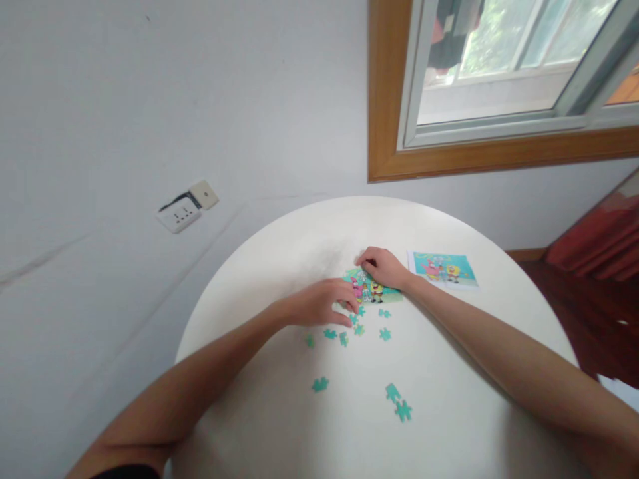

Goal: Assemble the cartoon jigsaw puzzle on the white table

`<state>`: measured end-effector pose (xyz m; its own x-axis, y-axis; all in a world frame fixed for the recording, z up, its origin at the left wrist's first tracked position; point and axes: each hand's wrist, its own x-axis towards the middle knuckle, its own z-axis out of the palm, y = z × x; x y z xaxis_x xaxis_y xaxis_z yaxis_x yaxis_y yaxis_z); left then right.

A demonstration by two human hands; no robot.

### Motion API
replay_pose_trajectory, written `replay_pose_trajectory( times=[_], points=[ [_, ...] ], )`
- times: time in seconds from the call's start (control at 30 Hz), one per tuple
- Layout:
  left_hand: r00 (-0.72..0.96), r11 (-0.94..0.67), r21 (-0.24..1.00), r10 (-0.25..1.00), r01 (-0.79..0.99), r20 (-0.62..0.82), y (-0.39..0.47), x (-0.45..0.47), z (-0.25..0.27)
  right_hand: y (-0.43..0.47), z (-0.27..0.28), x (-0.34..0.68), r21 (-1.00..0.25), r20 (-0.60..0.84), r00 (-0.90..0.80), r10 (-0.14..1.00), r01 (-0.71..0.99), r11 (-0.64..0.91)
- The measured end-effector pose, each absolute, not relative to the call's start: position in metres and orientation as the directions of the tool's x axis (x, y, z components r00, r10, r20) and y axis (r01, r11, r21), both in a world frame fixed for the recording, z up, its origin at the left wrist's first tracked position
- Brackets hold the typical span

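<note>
A partly joined jigsaw puzzle [378, 293] with pink and yellow cartoon figures lies mid-table. My left hand [324, 303] is at its left edge, thumb and fingers apart, with nothing visible between them. Over the puzzle's upper edge rests my right hand [383, 266]. Its fingers are curled together, and what they hold, if anything, is hidden. Just below the puzzle lie several loose teal and green puzzle pieces [385, 334]. Closer to me are a single teal piece [320, 384] and two touching pieces [403, 410].
A reference picture card [444, 269] with the same figures lies right of my right hand. The round white table [279, 426] stands against a wall with a socket [180, 214] and a wood-framed window [387, 163]. A red curtain [596, 233] hangs at right.
</note>
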<state>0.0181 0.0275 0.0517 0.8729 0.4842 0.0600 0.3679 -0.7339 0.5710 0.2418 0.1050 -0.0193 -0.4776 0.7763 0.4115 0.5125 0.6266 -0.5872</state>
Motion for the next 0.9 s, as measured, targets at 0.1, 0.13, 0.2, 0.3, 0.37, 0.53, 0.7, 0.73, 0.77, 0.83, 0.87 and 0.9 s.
replay_pose_trajectory(
  times=[0.1,0.13,0.2,0.3,0.37,0.53,0.7,0.73,0.77,0.83,0.87,0.9],
  points=[
    [0.899,-0.745,0.571,0.438,0.344,0.029,0.018,0.025,0.05,0.105,-0.02,0.242,-0.59,0.416,-0.47,0.779,0.512,0.624],
    [0.9,-0.751,0.562,0.435,0.346,0.027,0.017,0.026,0.047,0.105,-0.019,0.242,-0.589,0.414,-0.47,0.779,0.514,0.623],
    [0.901,-0.766,0.539,0.432,0.35,0.029,0.016,0.029,0.042,0.104,-0.019,0.242,-0.586,0.409,-0.471,0.781,0.521,0.621],
    [0.906,-0.786,0.507,0.422,0.354,0.021,0.015,0.033,0.037,0.104,-0.018,0.242,-0.583,0.403,-0.472,0.784,0.529,0.617],
    [0.905,-0.787,0.498,0.426,0.365,0.01,0.014,0.035,0.037,0.104,-0.018,0.242,-0.582,0.397,-0.47,0.788,0.535,0.613],
    [0.92,-0.772,0.542,0.393,0.333,-0.006,0.01,0.035,0.042,0.104,-0.018,0.242,-0.588,0.393,-0.461,0.796,0.539,0.603],
    [0.92,-0.717,0.616,0.389,0.325,-0.032,0.011,0.033,0.041,0.103,-0.016,0.242,-0.582,0.388,-0.467,0.795,0.544,0.604],
    [0.905,-0.688,0.638,0.424,0.345,-0.032,0.013,0.032,0.04,0.103,-0.016,0.242,-0.582,0.387,-0.469,0.794,0.544,0.605],
    [0.88,-0.653,0.662,0.475,0.368,-0.021,0.017,0.032,0.038,0.103,-0.016,0.242,-0.581,0.387,-0.471,0.793,0.544,0.606],
    [0.774,-0.544,0.734,0.632,0.407,0.039,0.029,0.029,0.034,0.103,-0.016,0.242,-0.577,0.388,-0.472,0.792,0.545,0.608],
    [0.686,-0.501,0.758,0.721,0.417,0.098,0.037,0.027,0.031,0.104,-0.016,0.242,-0.574,0.387,-0.473,0.791,0.548,0.608],
    [0.584,-0.448,0.788,0.799,0.422,0.141,0.045,0.025,0.027,0.104,-0.017,0.242,-0.572,0.386,-0.474,0.792,0.551,0.608]
  ],
)
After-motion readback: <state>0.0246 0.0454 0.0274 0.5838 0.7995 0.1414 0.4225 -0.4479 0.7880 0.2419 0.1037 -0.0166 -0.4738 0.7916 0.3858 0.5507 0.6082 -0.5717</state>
